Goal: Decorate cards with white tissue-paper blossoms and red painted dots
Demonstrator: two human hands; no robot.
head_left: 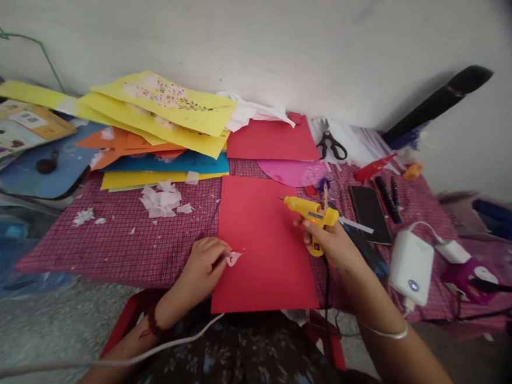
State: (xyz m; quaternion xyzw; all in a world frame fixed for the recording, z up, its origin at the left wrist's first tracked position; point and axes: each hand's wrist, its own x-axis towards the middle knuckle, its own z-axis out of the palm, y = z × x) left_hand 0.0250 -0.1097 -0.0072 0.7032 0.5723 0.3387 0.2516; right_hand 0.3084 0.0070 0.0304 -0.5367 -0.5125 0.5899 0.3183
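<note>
A red sheet of paper (266, 228) lies flat at the front edge of the table. Over its left edge, my left hand (207, 262) pinches a small white paper piece (234, 259) between closed fingertips. My right hand (323, 237) is wrapped around the handle of a yellow hot glue gun (310, 209), above the sheet's right side. The gun's nozzle points left, and a white glue stick (359, 225) sticks out of its back. Left of the red sheet is a pile of torn white paper pieces (161, 200).
Decorated yellow sheets (201, 103) are stacked at the back left. Black scissors (330, 146), a phone (369, 213), markers (387, 198) and a white power bank (411, 264) sit on the right. A white cable (152, 354) crosses in front of my left arm.
</note>
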